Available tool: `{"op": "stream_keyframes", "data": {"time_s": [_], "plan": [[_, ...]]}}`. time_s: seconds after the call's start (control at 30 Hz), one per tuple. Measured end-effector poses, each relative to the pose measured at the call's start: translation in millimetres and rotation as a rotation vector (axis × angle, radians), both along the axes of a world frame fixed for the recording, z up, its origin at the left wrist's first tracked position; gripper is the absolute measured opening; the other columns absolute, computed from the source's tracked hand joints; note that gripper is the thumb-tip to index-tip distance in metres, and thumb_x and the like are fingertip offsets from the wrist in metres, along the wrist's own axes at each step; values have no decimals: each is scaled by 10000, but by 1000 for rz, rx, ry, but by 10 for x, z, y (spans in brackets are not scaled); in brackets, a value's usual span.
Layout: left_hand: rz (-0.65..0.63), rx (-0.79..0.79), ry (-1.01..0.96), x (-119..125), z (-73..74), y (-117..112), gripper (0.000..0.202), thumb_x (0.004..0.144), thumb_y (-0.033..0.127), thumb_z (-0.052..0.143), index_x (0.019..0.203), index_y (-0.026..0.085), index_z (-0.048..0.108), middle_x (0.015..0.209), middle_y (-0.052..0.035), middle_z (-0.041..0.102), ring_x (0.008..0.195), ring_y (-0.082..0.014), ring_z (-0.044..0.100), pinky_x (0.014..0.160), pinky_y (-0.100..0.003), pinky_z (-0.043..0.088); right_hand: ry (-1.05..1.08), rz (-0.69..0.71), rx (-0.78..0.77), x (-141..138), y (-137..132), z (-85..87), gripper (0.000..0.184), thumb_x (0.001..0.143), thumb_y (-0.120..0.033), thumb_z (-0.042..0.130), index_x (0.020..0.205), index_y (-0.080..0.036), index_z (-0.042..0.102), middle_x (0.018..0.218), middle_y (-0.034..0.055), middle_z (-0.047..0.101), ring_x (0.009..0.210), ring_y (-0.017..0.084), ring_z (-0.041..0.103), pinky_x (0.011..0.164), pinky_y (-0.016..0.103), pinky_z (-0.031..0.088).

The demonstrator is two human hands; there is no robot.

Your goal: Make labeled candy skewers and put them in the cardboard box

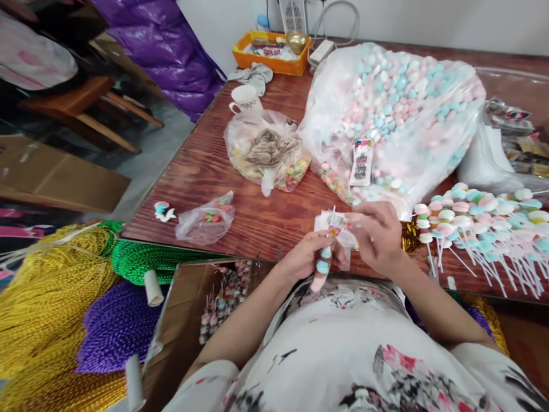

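At the table's front edge my left hand [302,256] is closed around a wrapped marshmallow skewer [322,264]. Its blue, brown and pink pieces point down toward my body, and the white stick [334,213] sticks up above my fingers. A clear wrapper with a printed label [337,222] surrounds the stick end. Just to the right, my right hand [380,237] is bent with its fingers curled together beside the wrapper; what they pinch, if anything, is hidden. Farther right lies a heap of marshmallow skewers [480,212], their white sticks toward the table's edge.
Behind my hands lies a large bag of pastel marshmallows [398,109] with a printed packet [361,163] on it. A bag of gummies [268,151], a mug [246,99] and an orange tray [274,64] stand leftward. Below is a carton of skewers [174,320] beside bead strands [47,303].
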State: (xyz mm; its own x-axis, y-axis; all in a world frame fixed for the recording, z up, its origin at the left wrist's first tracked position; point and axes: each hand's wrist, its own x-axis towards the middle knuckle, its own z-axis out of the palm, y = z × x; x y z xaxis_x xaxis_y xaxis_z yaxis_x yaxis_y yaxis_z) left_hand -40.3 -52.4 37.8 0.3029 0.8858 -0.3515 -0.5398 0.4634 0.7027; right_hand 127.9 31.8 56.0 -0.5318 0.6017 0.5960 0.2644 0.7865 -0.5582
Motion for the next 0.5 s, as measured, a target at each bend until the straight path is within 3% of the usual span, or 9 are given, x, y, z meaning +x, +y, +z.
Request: {"op": "stream_keyframes", "data": {"time_s": [0.1, 0.17, 0.23, 0.3, 0.37, 0.5], "plan": [[-151, -1, 30, -96, 17, -8, 313, 739, 391, 697, 628, 132, 559, 589, -57, 643, 502, -184, 639, 502, -281, 506, -303, 264, 393, 145, -11, 67, 235, 921, -216, 540, 1113, -322, 624, 1228, 33, 653, 1248, 257, 476, 1001, 483, 292], [-302, 7, 81, -160, 27, -14, 346, 764, 415, 684, 629, 130, 543, 584, -39, 610, 452, -149, 602, 428, -231, 438, -405, 335, 505, 175, -7, 53, 255, 945, -182, 495, 1140, -303, 606, 1201, 19, 667, 1274, 249, 450, 1010, 503, 233], [-456, 30, 144, -204, 25, -19, 379, 793, 467, 656, 662, 135, 529, 607, -16, 575, 426, -112, 550, 394, -206, 385, -451, 354, 536, 167, -7, 5, 219, 956, -154, 456, 1055, -256, 623, 1030, 15, 698, 1168, 225, 498, 988, 497, 219], [-583, 98, 275, -219, 8, -31, 382, 848, 508, 578, 732, 150, 517, 626, 4, 545, 437, -95, 514, 412, -205, 390, -491, 359, 506, 141, -38, -65, 208, 951, -140, 441, 911, -220, 629, 816, 9, 667, 999, 205, 524, 946, 481, 232], [-630, 260, 570, -204, -17, -59, 341, 913, 477, 474, 788, 162, 512, 671, -4, 553, 519, -110, 530, 503, -228, 453, -557, 333, 397, 104, -108, -147, 185, 917, -143, 466, 823, -196, 616, 715, 18, 624, 886, 207, 502, 892, 467, 254], [-456, 698, 1405, -144, -58, -143, 240, 929, 244, 359, 831, 158, 560, 828, -90, 614, 795, -205, 595, 765, -352, 504, -740, 186, -40, 5, -300, -278, 82, 815, -146, 544, 776, -161, 615, 752, 56, 659, 834, 213, 489, 760, 402, 283]]}}
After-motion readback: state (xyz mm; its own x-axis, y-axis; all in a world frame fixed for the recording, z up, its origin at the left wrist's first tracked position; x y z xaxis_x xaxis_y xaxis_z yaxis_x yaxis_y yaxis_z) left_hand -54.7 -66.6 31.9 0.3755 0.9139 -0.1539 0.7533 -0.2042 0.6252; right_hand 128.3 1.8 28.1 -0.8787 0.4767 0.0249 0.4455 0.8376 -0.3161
